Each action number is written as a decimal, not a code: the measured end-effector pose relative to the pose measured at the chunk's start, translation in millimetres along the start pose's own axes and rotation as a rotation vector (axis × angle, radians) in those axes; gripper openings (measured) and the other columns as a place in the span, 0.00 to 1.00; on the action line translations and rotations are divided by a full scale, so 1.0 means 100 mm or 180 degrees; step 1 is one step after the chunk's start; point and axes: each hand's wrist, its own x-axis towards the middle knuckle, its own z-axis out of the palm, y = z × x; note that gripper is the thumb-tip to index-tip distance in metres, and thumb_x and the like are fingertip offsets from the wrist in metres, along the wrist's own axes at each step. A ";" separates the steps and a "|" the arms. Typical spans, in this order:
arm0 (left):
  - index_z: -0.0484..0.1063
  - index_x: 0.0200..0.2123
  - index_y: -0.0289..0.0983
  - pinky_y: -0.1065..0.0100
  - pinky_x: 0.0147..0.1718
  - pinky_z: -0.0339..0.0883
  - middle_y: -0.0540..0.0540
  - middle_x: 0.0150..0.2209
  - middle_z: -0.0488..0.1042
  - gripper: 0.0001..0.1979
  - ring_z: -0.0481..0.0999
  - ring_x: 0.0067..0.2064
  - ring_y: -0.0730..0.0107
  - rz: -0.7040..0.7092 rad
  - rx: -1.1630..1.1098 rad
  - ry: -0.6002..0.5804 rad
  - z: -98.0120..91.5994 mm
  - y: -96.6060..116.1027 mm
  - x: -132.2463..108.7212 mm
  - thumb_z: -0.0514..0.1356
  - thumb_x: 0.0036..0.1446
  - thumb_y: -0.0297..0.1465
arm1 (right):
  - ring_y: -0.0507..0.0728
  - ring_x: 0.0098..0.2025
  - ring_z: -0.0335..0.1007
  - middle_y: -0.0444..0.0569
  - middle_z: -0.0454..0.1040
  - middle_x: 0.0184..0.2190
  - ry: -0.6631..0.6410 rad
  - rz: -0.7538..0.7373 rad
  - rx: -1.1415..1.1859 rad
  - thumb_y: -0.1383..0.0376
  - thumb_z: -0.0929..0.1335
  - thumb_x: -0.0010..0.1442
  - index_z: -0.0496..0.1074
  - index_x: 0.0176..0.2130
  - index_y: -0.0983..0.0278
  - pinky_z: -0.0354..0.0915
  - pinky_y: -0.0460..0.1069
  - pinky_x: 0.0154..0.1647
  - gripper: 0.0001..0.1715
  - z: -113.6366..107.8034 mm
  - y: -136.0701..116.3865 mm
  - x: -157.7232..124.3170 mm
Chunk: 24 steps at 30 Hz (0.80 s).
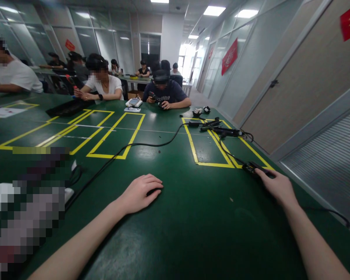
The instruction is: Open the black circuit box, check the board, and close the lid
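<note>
My left hand (142,193) lies on the green table (192,221), palm down. Its fingers are loosely bent, the thumb stands apart, and nothing shows in it. Farther right, my right hand (277,186) has its thumb and fingers around a black corded device (250,167) on the tabletop, beside yellow tape. Part of that device is hidden under the fingers, and I cannot make out its kind. From it a thin cord runs back toward a cluster of black tools and cables (226,130).
A long black cable (154,145) crosses the table between yellow tape rectangles (116,136). Across the table, a person in a dark shirt (167,93) handles a black object. Another in white (105,83) sits near a black tray (68,107). Blurred items fill the left edge.
</note>
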 end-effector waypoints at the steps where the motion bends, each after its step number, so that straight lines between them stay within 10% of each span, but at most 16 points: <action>1: 0.80 0.46 0.38 0.59 0.52 0.75 0.43 0.48 0.82 0.12 0.80 0.51 0.62 0.0009 -0.0008 -0.0004 0.00 0.00 0.00 0.56 0.70 0.32 | 0.62 0.22 0.69 0.49 0.72 0.18 -0.0032 0.0252 -0.0032 0.52 0.73 0.53 0.77 0.36 0.63 0.63 0.54 0.26 0.19 -0.01 -0.06 -0.04; 13: 0.80 0.46 0.39 0.59 0.52 0.75 0.43 0.48 0.82 0.12 0.80 0.51 0.62 -0.0001 -0.0097 0.0006 -0.02 0.02 0.01 0.56 0.71 0.33 | 0.61 0.17 0.67 0.51 0.68 0.14 0.0008 0.0832 0.0189 0.57 0.68 0.60 0.78 0.44 0.71 0.59 0.52 0.19 0.21 -0.06 -0.16 -0.12; 24: 0.80 0.45 0.38 0.60 0.52 0.75 0.44 0.47 0.82 0.11 0.80 0.50 0.63 0.0036 -0.0163 0.0035 -0.01 0.01 0.01 0.56 0.71 0.32 | 0.52 0.21 0.66 0.67 0.73 0.57 0.0124 0.0268 0.0409 0.53 0.77 0.50 0.72 0.58 0.66 0.64 0.52 0.22 0.40 -0.09 -0.26 -0.27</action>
